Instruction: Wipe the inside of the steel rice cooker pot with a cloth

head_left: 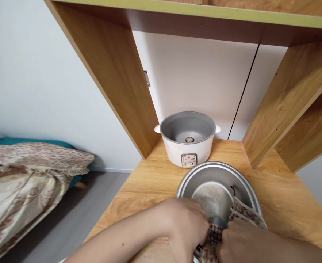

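Note:
A round silver metal pot (pixel 248 175) with a wide rim stands on the wooden tabletop, its inside bottom dull and stained. A brown-and-white patterned cloth (pixel 244 211) with pale edging lies over its near right rim, a small dark red loop sticking up from it. Bunched fabric of the same pattern shows between my two fists. My left hand (pixel 187 223) is closed at the near left of the pot, against this fabric. Beside it, my right hand (pixel 241 239) is closed on the cloth at the near right. The fingertips of both hands are hidden.
Behind the pot, a white rice cooker body (pixel 172 149) stands lidless, its grey inside and round centre plate showing. Wooden shelf panels (pixel 114 69) rise on both sides, with a shelf board (pixel 194 14) above. At left on the floor is furniture covered by patterned fabric (pixel 35 175).

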Action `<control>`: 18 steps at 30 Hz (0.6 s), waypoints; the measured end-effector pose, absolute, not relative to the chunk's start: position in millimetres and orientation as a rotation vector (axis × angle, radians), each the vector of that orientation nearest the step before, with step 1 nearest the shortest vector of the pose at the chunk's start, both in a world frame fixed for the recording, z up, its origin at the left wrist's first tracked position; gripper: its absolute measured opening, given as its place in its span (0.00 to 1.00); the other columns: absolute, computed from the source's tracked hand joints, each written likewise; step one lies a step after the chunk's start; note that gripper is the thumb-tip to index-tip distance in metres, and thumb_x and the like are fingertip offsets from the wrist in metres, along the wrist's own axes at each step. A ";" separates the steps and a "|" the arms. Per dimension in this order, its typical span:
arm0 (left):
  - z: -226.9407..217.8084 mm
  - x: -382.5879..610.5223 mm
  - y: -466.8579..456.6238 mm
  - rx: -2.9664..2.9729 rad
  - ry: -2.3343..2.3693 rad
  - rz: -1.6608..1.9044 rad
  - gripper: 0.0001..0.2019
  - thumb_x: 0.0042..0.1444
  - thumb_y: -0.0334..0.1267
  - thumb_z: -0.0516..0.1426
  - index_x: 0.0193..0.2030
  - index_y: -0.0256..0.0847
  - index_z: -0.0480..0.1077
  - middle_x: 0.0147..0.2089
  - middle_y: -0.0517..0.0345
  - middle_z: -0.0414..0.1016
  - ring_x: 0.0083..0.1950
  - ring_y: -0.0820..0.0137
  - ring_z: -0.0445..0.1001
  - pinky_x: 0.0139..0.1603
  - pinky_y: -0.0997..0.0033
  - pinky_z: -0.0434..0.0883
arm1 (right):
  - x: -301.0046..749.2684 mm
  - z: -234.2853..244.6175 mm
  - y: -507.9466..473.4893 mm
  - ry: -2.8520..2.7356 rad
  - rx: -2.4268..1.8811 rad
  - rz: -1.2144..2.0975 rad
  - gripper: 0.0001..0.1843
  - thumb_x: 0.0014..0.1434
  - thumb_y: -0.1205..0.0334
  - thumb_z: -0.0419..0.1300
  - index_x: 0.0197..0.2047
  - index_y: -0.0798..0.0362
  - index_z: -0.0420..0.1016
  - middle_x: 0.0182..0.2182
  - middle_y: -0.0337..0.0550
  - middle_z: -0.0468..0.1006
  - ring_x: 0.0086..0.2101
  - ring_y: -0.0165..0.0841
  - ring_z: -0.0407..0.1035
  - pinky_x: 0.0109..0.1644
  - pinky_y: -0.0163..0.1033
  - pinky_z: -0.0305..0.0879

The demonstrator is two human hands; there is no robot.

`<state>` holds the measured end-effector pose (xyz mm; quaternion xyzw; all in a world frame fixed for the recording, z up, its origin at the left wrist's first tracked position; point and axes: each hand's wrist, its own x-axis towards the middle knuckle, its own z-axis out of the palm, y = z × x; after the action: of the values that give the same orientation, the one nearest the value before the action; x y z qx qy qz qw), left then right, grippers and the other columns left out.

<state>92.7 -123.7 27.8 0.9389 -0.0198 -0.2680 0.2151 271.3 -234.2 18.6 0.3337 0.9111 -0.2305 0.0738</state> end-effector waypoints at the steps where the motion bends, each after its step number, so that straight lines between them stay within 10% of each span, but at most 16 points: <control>1: 27.5 92.0 -123.6 2.612 -0.052 -0.706 0.26 0.40 0.52 0.72 0.14 0.48 0.58 0.15 0.60 0.68 0.17 0.66 0.59 0.25 0.60 0.65 | 270.3 18.0 -233.5 2.733 0.993 -0.674 0.16 0.74 0.56 0.61 0.36 0.53 0.82 0.30 0.44 0.85 0.25 0.33 0.67 0.28 0.43 0.51; 18: 22.6 95.1 -140.3 2.696 0.064 -0.845 0.11 0.48 0.48 0.68 0.27 0.42 0.80 0.23 0.53 0.80 0.21 0.62 0.70 0.26 0.60 0.70 | 262.4 12.7 -226.4 2.670 1.096 -0.905 0.11 0.69 0.59 0.63 0.37 0.51 0.86 0.36 0.46 0.88 0.32 0.35 0.76 0.33 0.39 0.61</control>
<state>95.1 -140.3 22.6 0.9421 0.0224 -0.2952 0.1572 262.4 -226.4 12.7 0.3617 0.8812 -0.2988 0.0584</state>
